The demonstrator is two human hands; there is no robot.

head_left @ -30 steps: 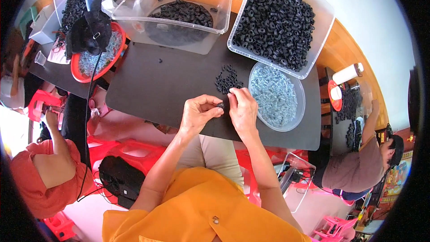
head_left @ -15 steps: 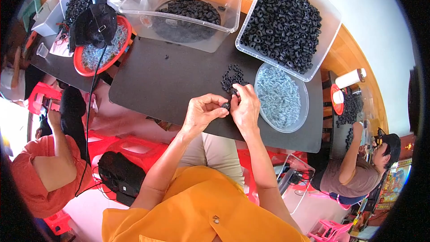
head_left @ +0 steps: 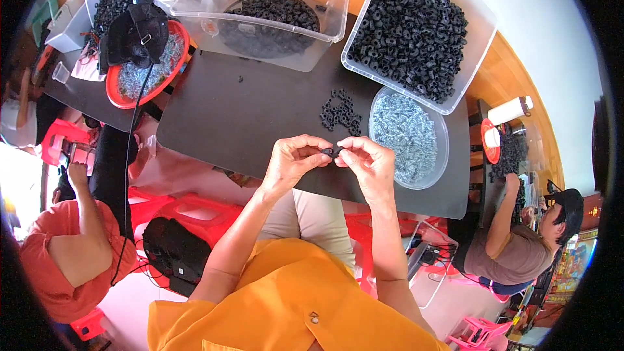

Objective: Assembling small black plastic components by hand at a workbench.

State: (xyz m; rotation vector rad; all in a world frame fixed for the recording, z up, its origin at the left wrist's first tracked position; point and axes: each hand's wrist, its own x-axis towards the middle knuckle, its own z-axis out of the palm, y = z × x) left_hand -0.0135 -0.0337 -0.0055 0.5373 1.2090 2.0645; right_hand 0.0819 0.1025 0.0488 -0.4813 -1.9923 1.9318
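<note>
My left hand (head_left: pixel 292 161) pinches a small black plastic part (head_left: pixel 328 152) between thumb and fingertips. My right hand (head_left: pixel 370 166) is closed on another small black piece (head_left: pixel 337 150), and the two pieces meet, or nearly so, in front of me above the table's near edge. Their exact shape is too small to make out. Just beyond my fingers lies a loose pile of small black rings (head_left: pixel 341 112) on the dark table (head_left: pixel 227 114). Right of that pile stands a clear oval tub (head_left: pixel 444 156) full of small shiny springs or pins.
A large clear bin (head_left: pixel 482 58) heaped with black parts stands at the far right. Another clear bin (head_left: pixel 286 49) with black parts is at the back. A red basin (head_left: pixel 116 94) sits on the left table. People work on both sides; red stools stand below.
My right hand has drawn back from the ring pile and turned its fingertips toward the left hand's part. The two small pieces now come together. My left hand has barely moved.
</note>
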